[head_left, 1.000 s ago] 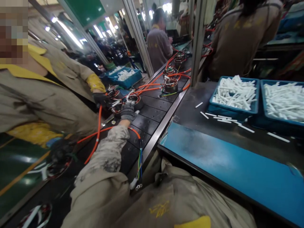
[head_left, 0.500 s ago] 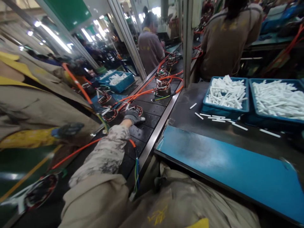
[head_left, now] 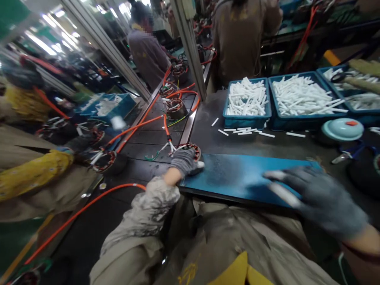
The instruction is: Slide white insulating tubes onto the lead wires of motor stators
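My left hand [head_left: 183, 161], in a grey glove with a white-covered thumb, grips a motor stator [head_left: 194, 149] with a ring of copper windings. The stator sits at the left end of a blue board [head_left: 228, 168], by the metal rail of the line. White and orange leads run from its far side. Over the right part of that board hovers my right hand [head_left: 322, 200], gloved, smeared by motion. Its white-covered thumb and forefinger are apart, with nothing visible between them.
Blue bins [head_left: 247, 116] of white tubes stand behind the board, with loose tubes [head_left: 245, 130] before them. A light-blue round container [head_left: 342, 130] is at right. More stators [head_left: 175, 107] and orange cables lie along the line. A co-worker's yellow sleeve [head_left: 38, 168] is at left.
My left hand has pulled the stator from the line rightward onto the blue board's end. My right hand has come into view. The view has turned right.
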A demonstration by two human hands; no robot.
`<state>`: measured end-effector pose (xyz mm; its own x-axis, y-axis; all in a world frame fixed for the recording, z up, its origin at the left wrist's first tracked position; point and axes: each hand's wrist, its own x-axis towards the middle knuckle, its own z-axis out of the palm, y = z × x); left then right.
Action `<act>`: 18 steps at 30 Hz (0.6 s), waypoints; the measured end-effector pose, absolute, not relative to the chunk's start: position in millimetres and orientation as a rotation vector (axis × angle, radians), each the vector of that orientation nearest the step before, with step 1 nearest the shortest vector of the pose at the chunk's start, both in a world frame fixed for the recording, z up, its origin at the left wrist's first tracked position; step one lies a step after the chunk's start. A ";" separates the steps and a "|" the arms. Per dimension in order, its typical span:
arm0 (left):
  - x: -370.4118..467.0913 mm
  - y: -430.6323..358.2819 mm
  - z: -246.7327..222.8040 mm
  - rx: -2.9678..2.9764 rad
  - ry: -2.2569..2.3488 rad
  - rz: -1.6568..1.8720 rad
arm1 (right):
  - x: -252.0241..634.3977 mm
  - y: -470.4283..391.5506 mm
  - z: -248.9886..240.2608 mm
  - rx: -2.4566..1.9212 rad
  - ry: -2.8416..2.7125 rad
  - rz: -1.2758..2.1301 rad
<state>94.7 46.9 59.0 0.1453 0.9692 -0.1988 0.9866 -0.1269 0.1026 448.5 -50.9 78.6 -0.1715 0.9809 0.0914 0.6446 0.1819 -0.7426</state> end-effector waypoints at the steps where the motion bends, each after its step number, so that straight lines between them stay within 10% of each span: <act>1: 108.9 42.7 53.9 2.236 1.862 -0.071 | 437.5 -31.6 71.3 -1.571 -1.996 0.694; 8: 85.0 69.6 87.3 2.504 1.195 0.662 | 412.8 97.6 15.2 -2.261 -2.044 0.211; 18: 29.3 93.6 39.7 2.577 1.705 -0.560 | 463.0 87.8 -6.0 -2.249 -1.985 0.150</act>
